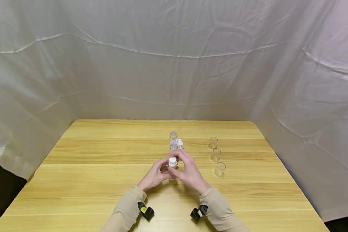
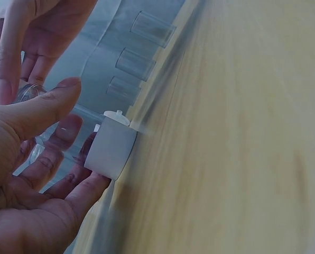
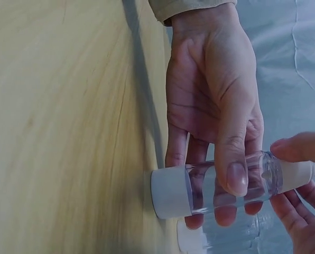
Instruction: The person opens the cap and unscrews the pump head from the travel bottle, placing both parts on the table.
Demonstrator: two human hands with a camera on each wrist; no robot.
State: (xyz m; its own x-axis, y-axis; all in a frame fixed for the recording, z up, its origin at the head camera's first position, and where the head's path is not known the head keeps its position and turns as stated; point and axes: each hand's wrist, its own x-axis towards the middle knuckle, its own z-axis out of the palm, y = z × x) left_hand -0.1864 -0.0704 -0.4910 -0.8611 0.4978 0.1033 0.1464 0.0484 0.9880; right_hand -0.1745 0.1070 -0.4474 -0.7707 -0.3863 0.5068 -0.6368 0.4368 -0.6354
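Observation:
In the head view my hands meet over a clear bottle with a white base [image 3: 172, 192], which stands upright on the table. My left hand [image 1: 155, 175] wraps around its clear body; in the right wrist view its thumb and fingers lie on opposite sides. My right hand [image 1: 188, 172] pinches the white top [image 3: 296, 175] at the bottle's neck. That top sits on the neck; whether it is fully seated I cannot tell. Behind the hands stand clear bottles [image 1: 173, 137], partly hidden, with a white-topped piece [image 1: 179, 143] beside them.
Three clear cup-like covers [image 1: 219, 169] stand in a row on the right side of the wooden table [image 1: 98, 154]. Grey cloth [image 1: 162, 74] hangs around the back and sides. A black camera [image 1: 146, 211] is strapped to each wrist.

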